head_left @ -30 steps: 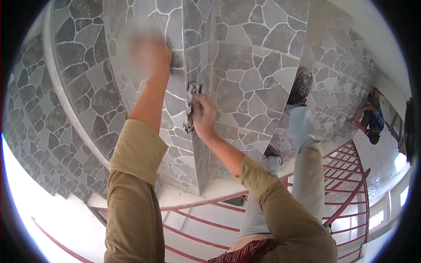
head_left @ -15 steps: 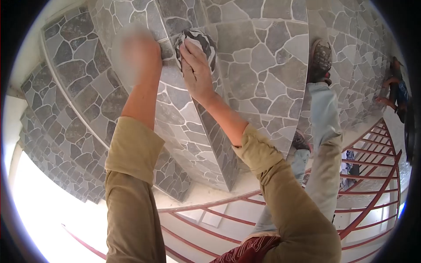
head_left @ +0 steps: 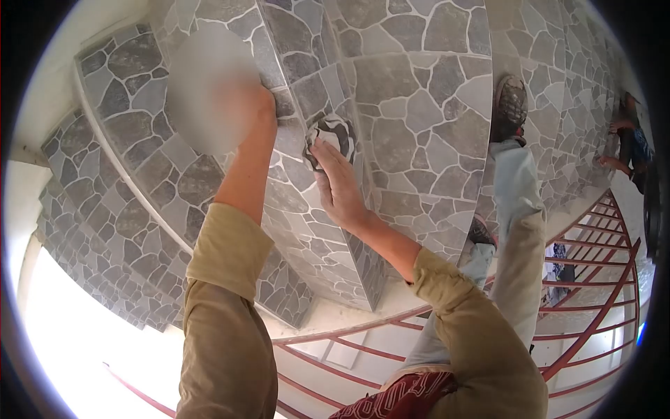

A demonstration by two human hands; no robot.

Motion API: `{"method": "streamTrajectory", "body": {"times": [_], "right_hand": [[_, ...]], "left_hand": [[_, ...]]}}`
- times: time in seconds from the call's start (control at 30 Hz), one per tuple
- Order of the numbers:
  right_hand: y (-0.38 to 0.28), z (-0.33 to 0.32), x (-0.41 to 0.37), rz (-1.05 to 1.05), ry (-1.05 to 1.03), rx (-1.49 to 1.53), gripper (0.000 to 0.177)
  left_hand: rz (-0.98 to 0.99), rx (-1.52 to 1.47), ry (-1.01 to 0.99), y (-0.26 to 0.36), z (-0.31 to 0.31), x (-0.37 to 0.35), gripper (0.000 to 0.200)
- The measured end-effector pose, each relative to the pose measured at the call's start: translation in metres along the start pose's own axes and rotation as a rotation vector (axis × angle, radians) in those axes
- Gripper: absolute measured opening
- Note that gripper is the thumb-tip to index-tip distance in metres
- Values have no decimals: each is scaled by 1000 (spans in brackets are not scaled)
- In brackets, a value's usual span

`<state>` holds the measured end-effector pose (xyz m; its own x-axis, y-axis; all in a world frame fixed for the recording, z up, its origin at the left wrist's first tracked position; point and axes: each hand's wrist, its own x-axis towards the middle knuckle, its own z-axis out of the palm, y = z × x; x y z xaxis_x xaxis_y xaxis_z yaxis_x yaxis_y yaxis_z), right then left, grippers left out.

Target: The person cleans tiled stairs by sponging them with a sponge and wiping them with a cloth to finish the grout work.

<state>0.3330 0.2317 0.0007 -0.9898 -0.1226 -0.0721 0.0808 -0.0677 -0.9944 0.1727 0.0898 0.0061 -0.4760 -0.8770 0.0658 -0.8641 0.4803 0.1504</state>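
A crumpled black-and-white rag [head_left: 333,131] lies against the stone-patterned stair tiles, at the edge where a tread meets the riser. My right hand [head_left: 342,185] presses on it, fingers laid over the near side of the bunched cloth. To the left, my left hand [head_left: 244,105] is at the tiled step [head_left: 289,143], arm stretched out straight. A blurred patch covers most of that hand, so its fingers and anything in them are hidden. Pale grout lines run between the grey tile pieces around both hands.
My shoe [head_left: 511,105] rests on a step at the right. A red metal railing [head_left: 586,307] curves along the lower right side. Another person's arm [head_left: 618,162] shows at the far right edge. More tiled steps [head_left: 118,202] descend at the left.
My right hand and the rag have slid along the step edge, nearer to my body. The left hand appears slightly lower and further right, as the whole view also shifted a little.
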Motion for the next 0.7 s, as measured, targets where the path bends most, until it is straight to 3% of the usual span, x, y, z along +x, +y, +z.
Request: {"method": "streamTrajectory", "body": {"times": [0.13,0.3,0.4,0.47,0.7], "right_hand": [[7,6,56,48,69,109,35],[-2,-2,14,-1,54,82,34],[-1,-2,20,154,0,97,33],[10,4,61,-7,99,61,32],[-6,-13,-31,167,-33,87,32]], "left_hand": [[-7,-21,-23,5,-3,-3,58],[19,-47,12,-1,1,0,60],[-2,-48,-14,1,-2,-3,60],[6,-56,-18,4,0,-2,60],[3,-13,-13,4,-3,-1,59]]}}
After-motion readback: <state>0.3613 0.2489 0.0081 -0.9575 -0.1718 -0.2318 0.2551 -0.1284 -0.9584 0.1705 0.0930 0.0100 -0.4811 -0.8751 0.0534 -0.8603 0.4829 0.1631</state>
